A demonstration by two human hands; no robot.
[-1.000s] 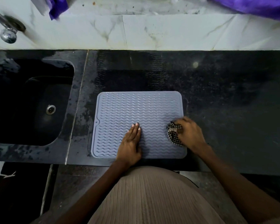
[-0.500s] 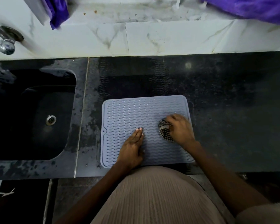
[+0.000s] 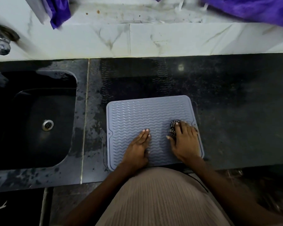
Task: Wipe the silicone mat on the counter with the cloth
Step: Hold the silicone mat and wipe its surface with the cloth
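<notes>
While my left hand [image 3: 138, 146] lies flat-fingered pinning the silicone mat [image 3: 137, 115], my right hand [image 3: 185, 141] presses the bunched checked cloth [image 3: 173, 128] for scrubbing.

Mat [image 3: 147, 115]: matt grey silicone, wavy ribbed. Cloth [image 3: 173, 127]: checked woven fabric. Worktop [image 3: 235, 103]: dark polished stone, speckled, glossy. Backsplash [image 3: 170, 39]: veined marble. Sink drain [image 3: 47, 125]: shiny metal.
</notes>
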